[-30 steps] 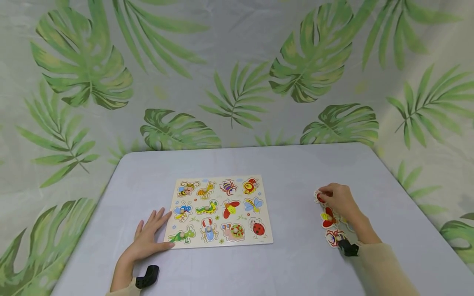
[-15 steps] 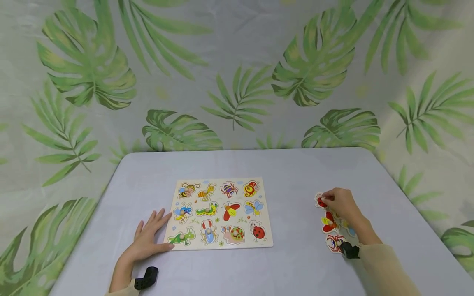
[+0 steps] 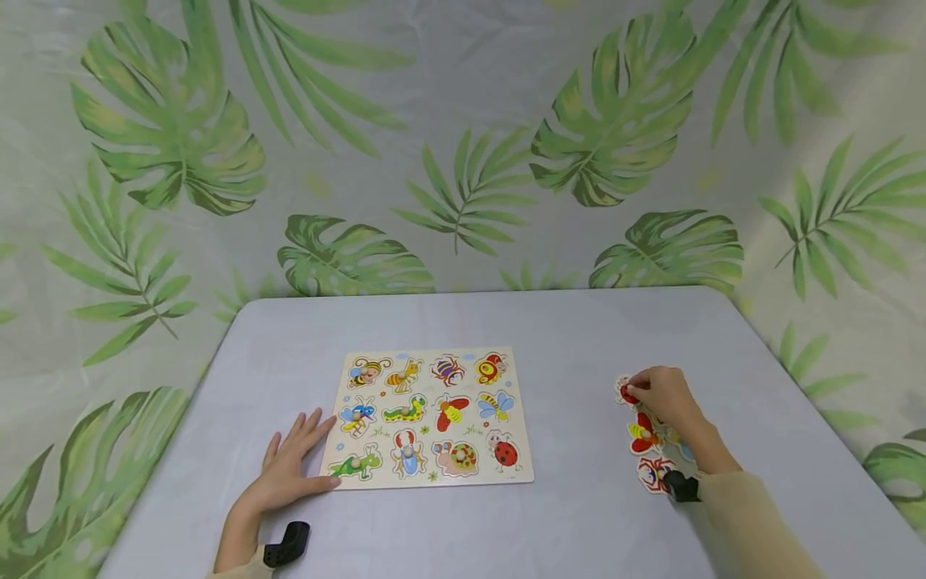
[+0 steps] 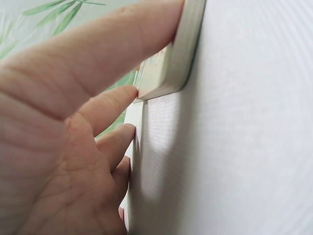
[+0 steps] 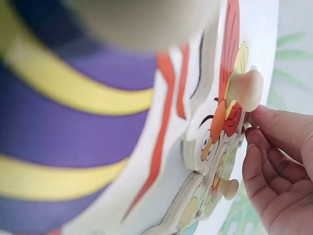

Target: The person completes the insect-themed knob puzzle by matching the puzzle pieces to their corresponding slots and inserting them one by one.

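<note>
The pale insect puzzle board [image 3: 387,484] lies on the table. My left hand [image 3: 289,466] rests at its left side with fingers spread; the thumb and index fingertip touch the board's edge [image 4: 183,63] in the left wrist view. Off to the right, my right hand [image 3: 673,402] pinches the ladybug puzzle piece [image 3: 623,391] between thumb and fingers, partly covering it. Nearer me are a red-winged insect piece [image 3: 641,434] and a spider piece [image 3: 651,474]. A blue-winged piece [image 3: 686,450] is mostly hidden under the right arm. Wooden knobs [image 5: 252,90] stick up from the loose pieces in the right wrist view.
On the board, several pictures, such as the caterpillar [image 3: 394,415] and the snail [image 3: 448,462], carry wooden knobs; the ladybug picture [image 3: 504,452] shows none. The white table [image 3: 579,515] ends at a leaf-patterned cloth backdrop [image 3: 463,185].
The head view has tilted slightly, so the scene sits a little lower. Both hands keep nearly the same places, the right fingers staying on the ladybug puzzle piece.
</note>
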`<state>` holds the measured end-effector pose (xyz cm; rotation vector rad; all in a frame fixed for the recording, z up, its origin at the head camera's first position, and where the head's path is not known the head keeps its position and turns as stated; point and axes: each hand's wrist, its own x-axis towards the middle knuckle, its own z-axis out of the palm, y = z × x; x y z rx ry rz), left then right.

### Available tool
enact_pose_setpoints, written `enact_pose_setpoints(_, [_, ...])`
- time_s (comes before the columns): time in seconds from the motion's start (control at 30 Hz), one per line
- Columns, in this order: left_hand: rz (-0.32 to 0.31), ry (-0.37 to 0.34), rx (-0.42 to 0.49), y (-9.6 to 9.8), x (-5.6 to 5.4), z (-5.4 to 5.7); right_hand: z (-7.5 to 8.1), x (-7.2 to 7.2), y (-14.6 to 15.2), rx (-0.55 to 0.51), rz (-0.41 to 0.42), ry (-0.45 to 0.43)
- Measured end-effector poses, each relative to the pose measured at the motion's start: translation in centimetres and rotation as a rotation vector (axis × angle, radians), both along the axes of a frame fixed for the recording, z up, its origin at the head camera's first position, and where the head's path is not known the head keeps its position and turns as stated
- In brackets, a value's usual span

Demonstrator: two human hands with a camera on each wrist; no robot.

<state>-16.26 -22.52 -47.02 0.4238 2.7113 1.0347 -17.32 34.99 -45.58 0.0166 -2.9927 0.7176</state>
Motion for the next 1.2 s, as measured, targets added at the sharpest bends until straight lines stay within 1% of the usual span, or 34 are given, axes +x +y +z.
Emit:
enact_pose_setpoints(0.17, [0.000,0.003,-0.007,-0.1,0.0,0.0,0.0,-0.1,-0.2,0.012,-0.008,-0.027])
enact_pose_setpoints(0.27, [0.000,-0.002,-0.006,0.0,0.1,-0.1,0.1,0.0,-0.3,0.029,-0.011,-0.025])
enact_pose_setpoints(0.5, [0.002,-0.008,-0.014,-0.1,0.2,-0.2,0.4,0.0,-0.8,0.033,-0.009,-0.022])
enact_pose_setpoints(0.7, [-0.005,0.003,-0.001,-0.1,-0.1,-0.2,1.1,0.0,-1.5,0.031,-0.003,-0.042])
enact_pose_setpoints(0.77, [-0.007,0.010,0.002,0.0,-0.1,-0.2,1.3,0.3,-1.8,0.020,0.001,-0.042])
enact_pose_setpoints(0.83, [-0.009,0.013,0.000,0.1,-0.1,-0.3,1.5,0.6,-2.1,0.020,0.009,-0.031])
enact_pose_setpoints(1.0, [-0.017,0.007,0.002,0.3,0.0,-0.5,1.9,1.1,-2.7,0.048,0.035,0.030])
enact_pose_setpoints(1.2, [-0.012,0.019,0.014,0.0,-0.1,-0.5,1.9,0.5,-3.6,0.047,0.080,0.072])
